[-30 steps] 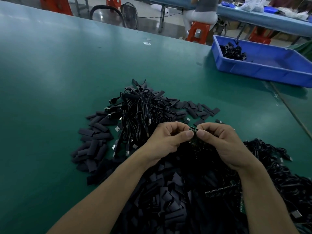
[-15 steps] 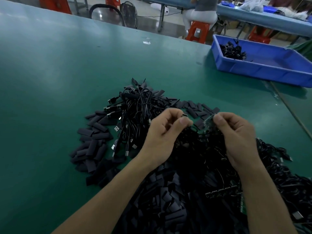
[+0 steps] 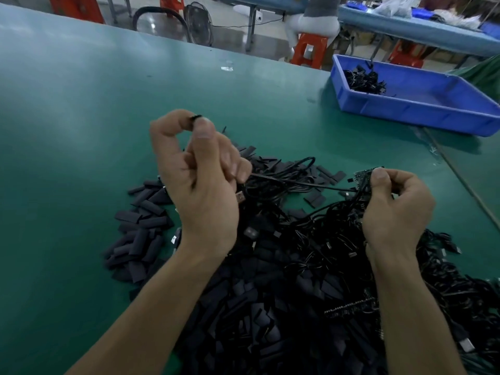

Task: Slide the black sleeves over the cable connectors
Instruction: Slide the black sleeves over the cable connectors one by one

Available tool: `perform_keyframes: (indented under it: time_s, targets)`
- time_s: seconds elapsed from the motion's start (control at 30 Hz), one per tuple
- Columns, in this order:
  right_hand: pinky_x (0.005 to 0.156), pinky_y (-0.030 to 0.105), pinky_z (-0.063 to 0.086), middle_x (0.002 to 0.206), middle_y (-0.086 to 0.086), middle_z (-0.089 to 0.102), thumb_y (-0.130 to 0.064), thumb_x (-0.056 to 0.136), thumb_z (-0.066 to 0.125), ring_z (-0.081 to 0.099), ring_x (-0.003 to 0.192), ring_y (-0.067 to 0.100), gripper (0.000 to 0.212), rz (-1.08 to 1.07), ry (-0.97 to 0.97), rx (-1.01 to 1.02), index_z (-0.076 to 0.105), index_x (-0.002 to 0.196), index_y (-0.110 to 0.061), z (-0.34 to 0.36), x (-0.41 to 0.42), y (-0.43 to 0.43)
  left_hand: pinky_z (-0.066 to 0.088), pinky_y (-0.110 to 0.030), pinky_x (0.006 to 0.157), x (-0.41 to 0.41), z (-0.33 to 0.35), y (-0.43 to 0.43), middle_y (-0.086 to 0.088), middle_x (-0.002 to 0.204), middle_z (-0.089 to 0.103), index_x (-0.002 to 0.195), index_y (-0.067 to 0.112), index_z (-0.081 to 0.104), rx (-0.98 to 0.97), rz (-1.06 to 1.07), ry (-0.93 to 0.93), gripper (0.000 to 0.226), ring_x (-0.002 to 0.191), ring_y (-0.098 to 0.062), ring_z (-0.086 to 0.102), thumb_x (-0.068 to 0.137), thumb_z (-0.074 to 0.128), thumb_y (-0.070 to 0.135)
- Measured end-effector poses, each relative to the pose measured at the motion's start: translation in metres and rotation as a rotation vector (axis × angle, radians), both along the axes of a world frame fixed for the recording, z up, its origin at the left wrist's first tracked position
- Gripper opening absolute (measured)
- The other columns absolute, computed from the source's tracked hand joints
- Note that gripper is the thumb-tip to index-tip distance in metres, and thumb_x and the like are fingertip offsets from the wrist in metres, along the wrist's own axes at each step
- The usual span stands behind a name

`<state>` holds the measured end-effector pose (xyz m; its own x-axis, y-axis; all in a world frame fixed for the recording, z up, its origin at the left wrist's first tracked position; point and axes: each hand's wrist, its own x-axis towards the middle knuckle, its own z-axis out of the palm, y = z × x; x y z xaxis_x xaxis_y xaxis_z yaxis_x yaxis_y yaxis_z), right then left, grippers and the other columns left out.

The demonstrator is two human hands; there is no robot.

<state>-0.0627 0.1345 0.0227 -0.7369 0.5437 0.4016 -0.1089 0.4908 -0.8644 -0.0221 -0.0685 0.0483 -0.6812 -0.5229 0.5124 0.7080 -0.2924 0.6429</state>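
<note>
Green table [image 3: 81, 131], far-right blue bin [image 3: 433, 115] with few black cables [image 3: 364, 81].

Left hand [image 3: 200, 180] pinch at 12 o'clock hides most of a small black piece [image 3: 195, 117]; sleeve or cable loop, can't tell. Right hand [image 3: 392, 209] covers the lower part of the small green board [image 3: 364, 176]. Black pile [image 3: 270, 307] cut off at 6 o'clock edge. Blue bin [image 3: 422, 112] cut at 3 o'clock; contents too small to identify.
</note>
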Motion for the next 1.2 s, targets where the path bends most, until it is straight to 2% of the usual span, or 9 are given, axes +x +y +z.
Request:
perform_keyframes:
  time_s: [0.13,0.27,0.43,0.5,0.63,0.8,0.93,1.07,1.2]
  targets:
    - [0.083,0.033,0.053,0.083,-0.017,0.059,-0.032,0.098,0.061,0.058,0.077,0.002,0.013,0.012,-0.004,-0.019,0.062,0.092,-0.020,0.007,0.003,-0.003,0.034,-0.022,0.051,-0.004,0.001,-0.004,0.010,0.060,0.042,0.097,0.020,0.037,0.087,-0.026,-0.071,0.013,0.052,-0.008,0.036,0.108,0.036,0.013]
    - [0.068,0.006,0.046,0.077,-0.022,0.062,-0.028,0.092,0.070,0.062,0.073,-0.010,0.004,0.262,-0.094,0.330,0.067,0.093,-0.025,0.016,0.014,-0.002,0.033,-0.022,0.053,-0.006,-0.008,-0.002,0.007,0.061,0.038,0.095,0.019,0.038,0.099,-0.062,-0.167,0.013,0.055,-0.009,0.032,0.107,0.037,0.014]
    - [0.099,0.044,0.047,0.105,-0.009,0.074,-0.009,0.091,0.066,0.062,0.106,0.014,0.025,0.534,-0.114,0.800,0.077,0.107,-0.026,0.031,0.022,-0.017,0.031,-0.021,0.052,-0.011,-0.015,0.003,0.009,0.061,0.036,0.092,0.017,0.038,0.132,-0.178,-0.272,0.018,0.054,-0.008,0.030,0.110,0.034,0.015]
    - [0.102,0.045,0.046,0.100,-0.012,0.075,-0.011,0.092,0.064,0.062,0.098,0.006,0.024,0.681,-0.154,0.820,0.079,0.102,-0.027,0.035,0.027,-0.024,0.032,-0.020,0.053,-0.012,-0.017,0.003,0.009,0.061,0.036,0.092,0.017,0.037,0.141,-0.188,-0.300,0.019,0.055,-0.008,0.031,0.110,0.033,0.013]
    - [0.089,0.034,0.051,0.090,-0.023,0.071,-0.060,0.078,0.066,0.062,0.087,0.001,0.033,0.823,-0.496,0.839,0.077,0.096,-0.035,0.041,0.037,-0.032,0.035,-0.020,0.055,-0.013,-0.018,0.001,0.010,0.061,0.038,0.092,0.017,0.037,0.162,-0.180,-0.291,0.019,0.056,-0.007,0.033,0.110,0.032,0.012]
    - [0.084,0.035,0.054,0.103,-0.013,0.069,-0.048,0.084,0.074,0.064,0.097,0.014,0.023,0.747,-0.639,0.997,0.073,0.104,-0.038,0.028,0.037,-0.040,0.036,-0.020,0.055,-0.012,-0.016,0.002,0.011,0.060,0.040,0.090,0.017,0.037,0.227,-0.208,-0.290,0.021,0.055,-0.007,0.034,0.110,0.032,0.013]
    - [0.082,0.039,0.056,0.100,-0.009,0.069,-0.044,0.092,0.066,0.065,0.092,0.015,0.015,0.756,-0.656,0.978,0.072,0.099,-0.032,0.020,0.032,-0.036,0.035,-0.020,0.055,-0.011,-0.015,-0.001,0.010,0.061,0.039,0.091,0.017,0.037,0.204,-0.197,-0.257,0.021,0.055,-0.007,0.033,0.110,0.032,0.012]
    - [0.080,0.032,0.054,0.088,-0.018,0.071,-0.030,0.093,0.070,0.065,0.084,0.001,0.004,0.967,-0.453,0.626,0.073,0.094,-0.028,0.022,0.032,-0.034,0.035,-0.020,0.055,-0.009,-0.020,0.003,0.009,0.066,0.037,0.093,0.017,0.036,-0.010,-0.174,-0.298,0.017,0.056,-0.007,0.032,0.109,0.032,0.014]
    - [0.073,0.025,0.054,0.081,-0.017,0.072,-0.021,0.094,0.068,0.068,0.076,0.002,0.012,0.902,-0.257,0.394,0.072,0.087,-0.030,0.024,0.028,-0.037,0.035,-0.023,0.057,-0.003,-0.028,0.015,0.003,0.073,0.035,0.093,0.020,0.038,-0.334,-0.162,-0.303,0.010,0.061,-0.008,0.034,0.102,0.036,0.021]
